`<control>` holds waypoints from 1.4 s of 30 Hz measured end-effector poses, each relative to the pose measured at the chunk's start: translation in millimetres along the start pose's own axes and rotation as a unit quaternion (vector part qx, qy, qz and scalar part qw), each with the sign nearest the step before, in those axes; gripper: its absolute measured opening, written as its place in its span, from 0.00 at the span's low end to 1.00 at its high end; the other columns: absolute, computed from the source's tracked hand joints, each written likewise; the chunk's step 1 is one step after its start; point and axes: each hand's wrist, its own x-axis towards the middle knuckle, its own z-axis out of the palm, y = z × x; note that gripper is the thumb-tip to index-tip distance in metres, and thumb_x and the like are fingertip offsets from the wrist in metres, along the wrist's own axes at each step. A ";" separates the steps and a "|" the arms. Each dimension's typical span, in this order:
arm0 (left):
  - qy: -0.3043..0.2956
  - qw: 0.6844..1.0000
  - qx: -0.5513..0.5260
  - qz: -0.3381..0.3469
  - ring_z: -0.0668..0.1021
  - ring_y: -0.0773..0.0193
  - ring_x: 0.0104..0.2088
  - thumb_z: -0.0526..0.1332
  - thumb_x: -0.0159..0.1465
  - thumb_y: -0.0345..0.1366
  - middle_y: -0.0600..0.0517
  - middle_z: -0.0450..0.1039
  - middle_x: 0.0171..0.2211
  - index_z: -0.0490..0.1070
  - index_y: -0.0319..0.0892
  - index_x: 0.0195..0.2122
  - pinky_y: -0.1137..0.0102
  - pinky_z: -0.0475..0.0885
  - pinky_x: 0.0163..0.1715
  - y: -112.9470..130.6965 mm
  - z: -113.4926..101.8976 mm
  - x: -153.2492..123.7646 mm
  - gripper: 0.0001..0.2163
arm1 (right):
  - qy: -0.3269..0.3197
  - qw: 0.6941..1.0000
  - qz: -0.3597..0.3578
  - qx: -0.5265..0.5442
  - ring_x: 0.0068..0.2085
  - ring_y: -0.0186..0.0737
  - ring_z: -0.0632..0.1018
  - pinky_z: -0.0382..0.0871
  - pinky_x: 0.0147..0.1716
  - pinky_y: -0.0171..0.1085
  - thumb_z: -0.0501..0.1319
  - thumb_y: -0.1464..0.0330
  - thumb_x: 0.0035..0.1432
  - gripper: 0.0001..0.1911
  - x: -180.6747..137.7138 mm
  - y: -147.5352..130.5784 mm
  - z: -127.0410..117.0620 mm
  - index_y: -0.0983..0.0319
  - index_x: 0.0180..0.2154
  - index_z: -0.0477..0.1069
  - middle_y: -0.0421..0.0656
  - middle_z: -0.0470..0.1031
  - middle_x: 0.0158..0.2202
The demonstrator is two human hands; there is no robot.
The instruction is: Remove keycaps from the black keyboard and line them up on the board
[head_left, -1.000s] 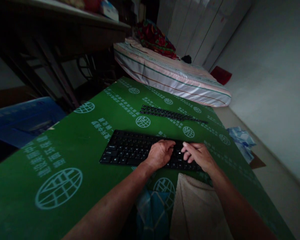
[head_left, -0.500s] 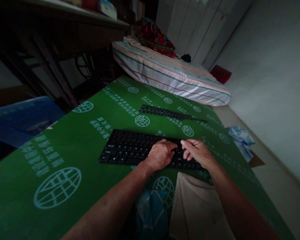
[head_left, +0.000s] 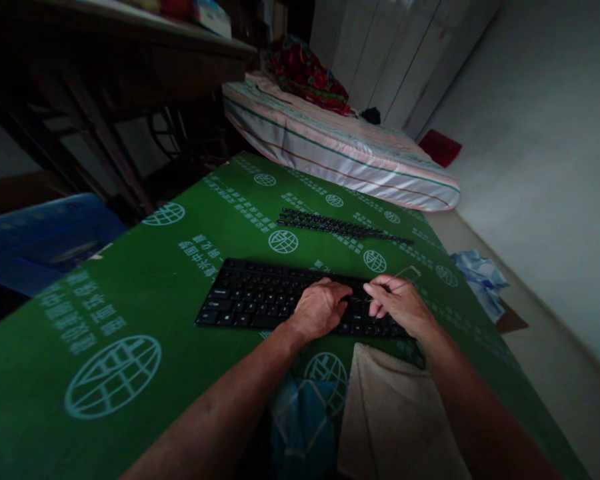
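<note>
On the green tabletop [head_left: 145, 280], head view, the black keyboard [head_left: 260, 293] is partly covered by the left hand [head_left: 323, 308], fingers curled, can't tell if anything's gripped, while a thin bent wire [head_left: 411, 267] is pinched in the right hand [head_left: 399, 303] over the keyboard's right part, rows of black keys [head_left: 325, 223] laid beyond.

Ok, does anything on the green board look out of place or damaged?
The black keys beyond the keyboard look out of place: they appear loose, lined in rows rather than spilled. A pale patch on the left edge of the green board may be a chip.
</note>
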 end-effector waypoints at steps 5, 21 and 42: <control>-0.004 1.000 0.000 0.005 0.75 0.60 0.42 0.58 0.57 0.29 0.51 0.77 0.40 0.71 0.43 0.44 0.68 0.69 0.44 -0.2 -0.1 -0.1 0.13 | -0.006 1.000 -0.002 -0.004 0.16 0.28 0.69 0.65 0.17 0.27 0.63 0.55 0.46 0.18 -2.0 -2.0 1.0 0.64 0.30 0.70 0.37 0.71 0.15; -0.011 1.000 0.000 0.013 0.74 0.60 0.42 0.57 0.58 0.29 0.52 0.77 0.40 0.71 0.44 0.44 0.67 0.68 0.44 1.3 -1.4 -0.1 0.13 | -0.010 1.000 -0.005 -0.016 0.17 0.29 0.70 0.66 0.17 0.29 0.63 0.54 0.47 0.19 -0.2 -0.4 3.2 0.65 0.30 0.71 0.39 0.73 0.17; -0.007 1.000 -0.004 0.011 0.75 0.60 0.42 0.57 0.58 0.29 0.51 0.77 0.39 0.72 0.44 0.42 0.67 0.69 0.43 1.7 -0.7 0.0 0.11 | -0.005 1.000 -0.007 -0.019 0.17 0.29 0.69 0.65 0.16 0.28 0.64 0.54 0.45 0.19 -0.6 -4.1 3.6 0.65 0.29 0.71 0.39 0.72 0.16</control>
